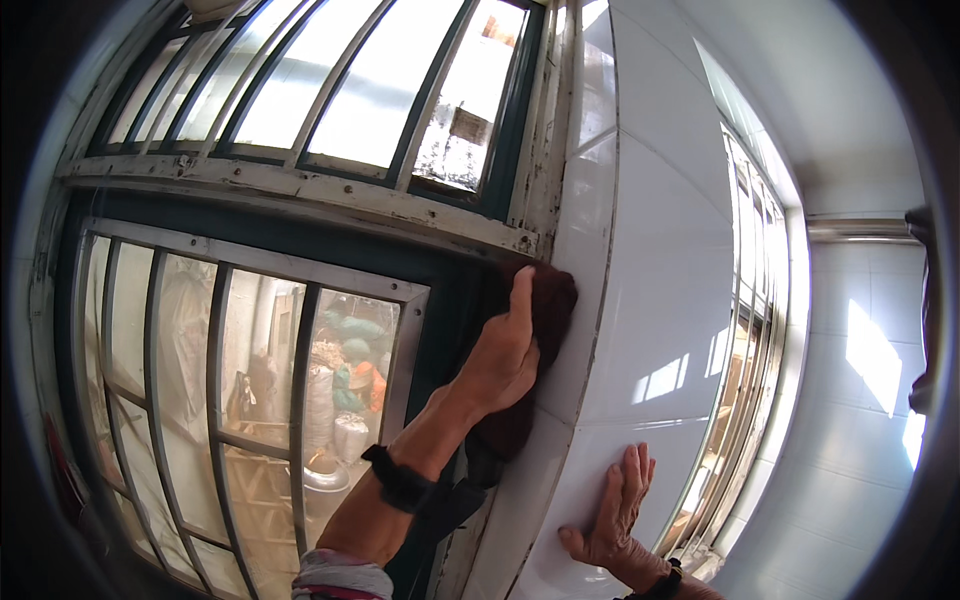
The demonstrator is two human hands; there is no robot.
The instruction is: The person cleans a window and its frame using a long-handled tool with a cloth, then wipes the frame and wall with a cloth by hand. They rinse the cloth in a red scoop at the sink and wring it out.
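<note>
Left hand [505, 355] sits at center frame, fingers closed over a dark maroon cloth [545, 310] and pressing it flat against the edge where the window frame [420, 215] meets the white tiled wall [660, 300]. The cloth bunches above the fingertips and hangs down below the palm too, so it's mostly behind the hand. There's a black band [398, 478] on that wrist, w/ a rolled-up sleeve at the bottom edge of the frame.

Right hand [615, 510] is lower right of center, open and flat w/ fingers spread, palm resting on the tile, holding nothing (looks like it's just leaning there). It's well apart from the cloth.

Left half of the frame is all window: barred panes [240, 390] lower left, w/ sacks and clutter visible outside thru the glass, more panes upper left. Paint on the frame is peeling. Another barred window [750, 330] runs down the right side.
</note>
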